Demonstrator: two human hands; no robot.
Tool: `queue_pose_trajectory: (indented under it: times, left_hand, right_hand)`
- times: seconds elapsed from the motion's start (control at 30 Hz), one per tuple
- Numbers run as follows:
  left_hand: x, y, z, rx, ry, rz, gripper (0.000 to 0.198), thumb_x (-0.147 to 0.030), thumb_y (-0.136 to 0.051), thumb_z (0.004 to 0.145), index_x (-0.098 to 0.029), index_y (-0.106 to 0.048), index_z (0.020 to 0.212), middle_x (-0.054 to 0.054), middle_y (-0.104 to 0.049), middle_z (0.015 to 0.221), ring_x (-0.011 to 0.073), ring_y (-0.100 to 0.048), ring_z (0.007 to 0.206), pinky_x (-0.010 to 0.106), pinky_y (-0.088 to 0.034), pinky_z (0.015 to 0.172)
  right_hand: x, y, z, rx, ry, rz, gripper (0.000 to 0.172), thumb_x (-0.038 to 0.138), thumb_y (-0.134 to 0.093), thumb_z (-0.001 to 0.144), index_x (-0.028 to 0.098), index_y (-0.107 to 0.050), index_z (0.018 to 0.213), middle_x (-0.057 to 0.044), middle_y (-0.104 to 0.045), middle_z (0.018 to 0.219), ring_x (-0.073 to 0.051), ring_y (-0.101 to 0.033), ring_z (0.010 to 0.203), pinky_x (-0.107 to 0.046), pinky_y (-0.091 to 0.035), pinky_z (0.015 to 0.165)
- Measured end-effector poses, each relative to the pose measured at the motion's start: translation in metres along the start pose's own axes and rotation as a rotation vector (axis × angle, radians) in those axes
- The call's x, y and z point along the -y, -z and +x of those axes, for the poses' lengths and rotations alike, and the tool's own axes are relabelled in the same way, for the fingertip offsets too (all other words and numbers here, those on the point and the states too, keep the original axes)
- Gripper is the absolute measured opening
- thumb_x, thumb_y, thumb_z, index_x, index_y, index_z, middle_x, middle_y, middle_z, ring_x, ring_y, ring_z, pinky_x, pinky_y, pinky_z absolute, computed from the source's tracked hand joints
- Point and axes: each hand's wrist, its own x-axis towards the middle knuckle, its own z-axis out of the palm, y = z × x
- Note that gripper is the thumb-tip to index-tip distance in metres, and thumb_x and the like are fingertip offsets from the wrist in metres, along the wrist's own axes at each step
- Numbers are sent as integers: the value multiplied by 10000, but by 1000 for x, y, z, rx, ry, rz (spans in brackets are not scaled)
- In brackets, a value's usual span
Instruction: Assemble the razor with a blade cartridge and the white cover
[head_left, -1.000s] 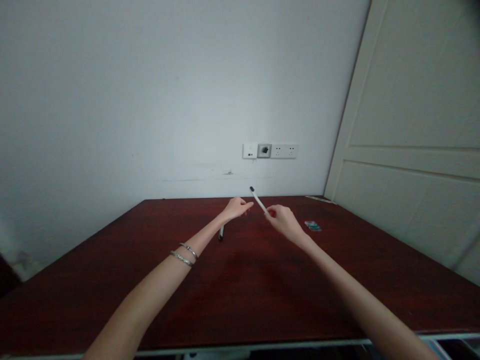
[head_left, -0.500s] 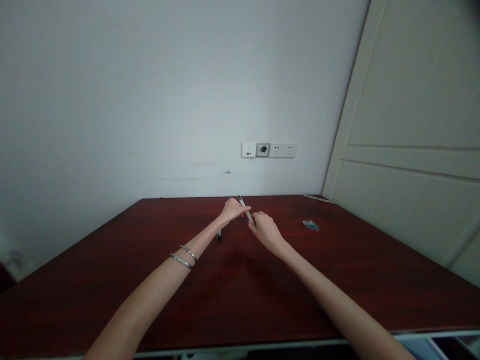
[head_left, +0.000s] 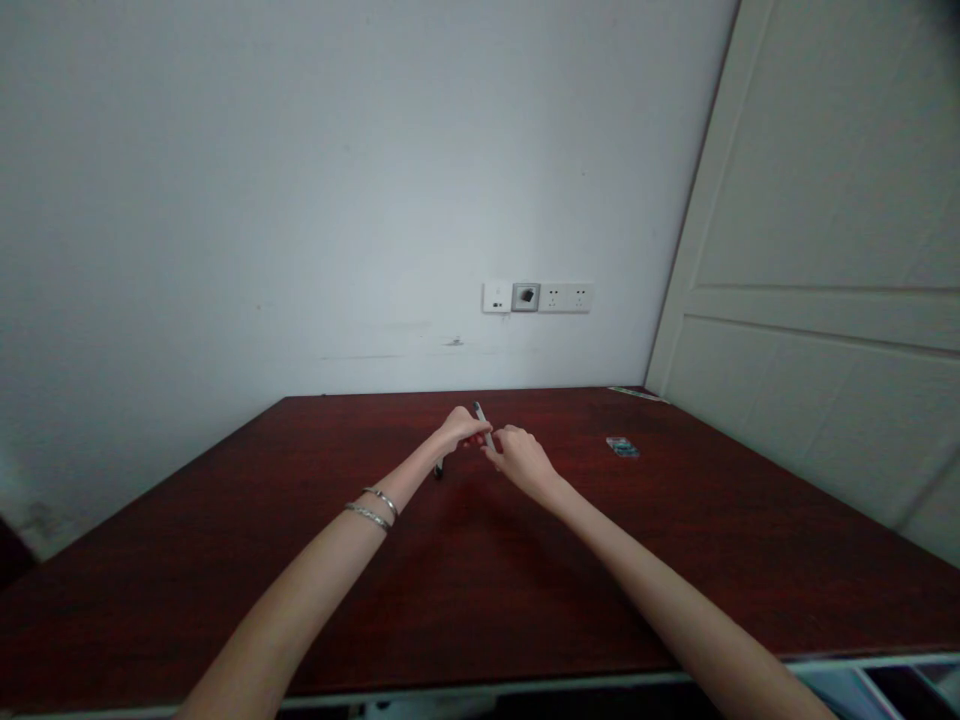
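Note:
A slim white pen (head_left: 481, 413) with a dark end slants above the table between my hands. My left hand (head_left: 459, 427) pinches it partway along, thumb and fingers closed. Around its lower part my right hand (head_left: 523, 456) is closed, hiding that end. Below my left wrist lies a second slim thing with a black end (head_left: 439, 472); the arm covers the rest of it. Two silver bracelets (head_left: 372, 510) circle my left forearm.
The dark red table (head_left: 360, 620) runs back to a white wall. A small clear packet (head_left: 622, 447) lies to the right, and a thin pale strip (head_left: 636, 394) at the back right corner. Wall sockets (head_left: 553, 298) sit above the table, beside a cream panel (head_left: 825, 330).
Both hands have come slightly lower and a little closer together, with the pen between them. The right hand has shifted a little to the left.

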Motion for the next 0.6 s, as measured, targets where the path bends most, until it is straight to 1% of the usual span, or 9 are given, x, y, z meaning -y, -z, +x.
queue_pose_trajectory:
  times: [0.07,0.17,0.33,0.47,0.6]
  left_hand:
    - [5,3,6,-4,11,79,174,-232,-579,668,-75,-623,607,44,-598,539,56,-453,383,171,-341,374]
    - [12,6,15,-12,32,202,151,-224,-585,638,-82,-616,597,44,-594,531,66,-456,373,188,-371,385]
    - [22,2,22,3,51,393,141,-222,-593,597,-106,-580,519,46,-596,539,98,-500,403,220,-424,427]
    - [24,-5,23,16,89,482,144,-210,-604,575,-116,-563,474,54,-594,523,134,-550,449,244,-458,474]
    - [20,-9,22,9,110,550,93,-172,-617,546,-122,-571,483,65,-598,509,171,-591,509,260,-478,517]
  right_hand:
    - [-7,0,0,-22,1,29,354,426,-415,865,149,-636,874,-123,-631,938,-224,-607,860,-270,-410,710]
    - [-19,0,2,-50,-34,39,402,451,-391,871,145,-651,853,-121,-649,910,-214,-610,862,-262,-407,721]
    - [-36,-3,2,-14,-91,26,447,489,-389,859,139,-667,838,-122,-666,885,-224,-621,848,-266,-415,701]
    - [-43,-6,1,9,-116,15,457,495,-382,856,146,-676,822,-127,-670,865,-237,-628,834,-282,-423,682]
    - [-49,-8,1,26,-141,7,467,503,-370,858,155,-680,827,-132,-669,856,-236,-631,824,-291,-429,681]
